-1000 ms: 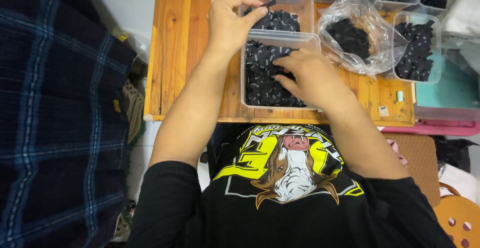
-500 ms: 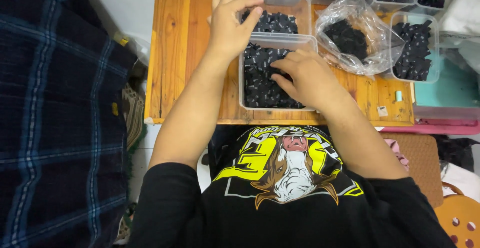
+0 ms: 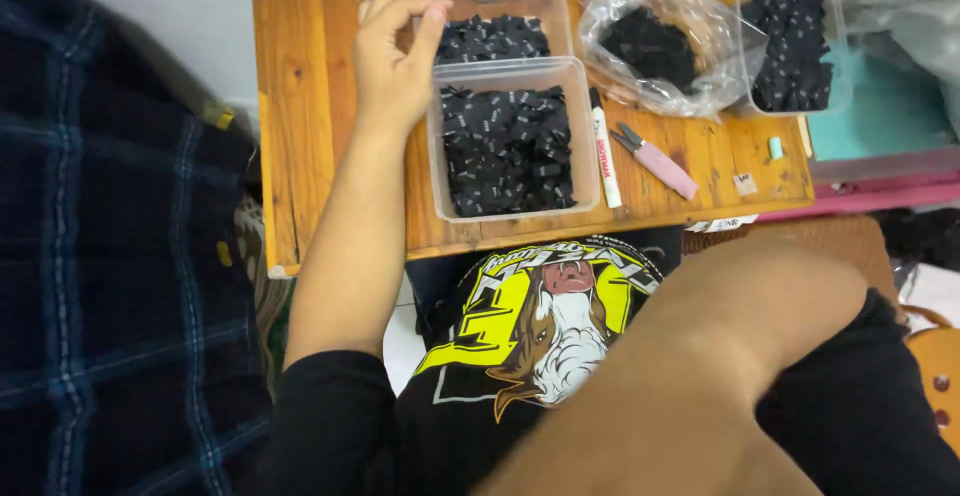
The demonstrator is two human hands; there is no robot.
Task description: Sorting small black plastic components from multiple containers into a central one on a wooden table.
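- Overhead view from my head camera showed a wooden table (image 3: pixel 300 106) with clear plastic tubs of small black fabric labels.
- My left hand (image 3: pixel 392 61) rested at the left edge of the tubs, fingers curled loosely with the thumb and forefinger drawn near each other above the rim of the far tub (image 3: pixel 495 21); I could not tell whether anything was pinched between them.
- My right hand was out of view; only the raised right forearm (image 3: pixel 700 376) filled the lower right, blurred and close to the camera, well apart from the tubs.
- Nearest tub of labels (image 3: pixel 510 141) sat just right of my left wrist, full of black labels, touching the far tub behind it.
- A white marker pen (image 3: pixel 604 151) lay just beside that tub on its right, with a pair of pink-handled snips (image 3: pixel 655 161) near it.
- A clear plastic bag (image 3: pixel 660 41) of black labels sat behind the snips, and another tub (image 3: pixel 795 41) stood to its right.
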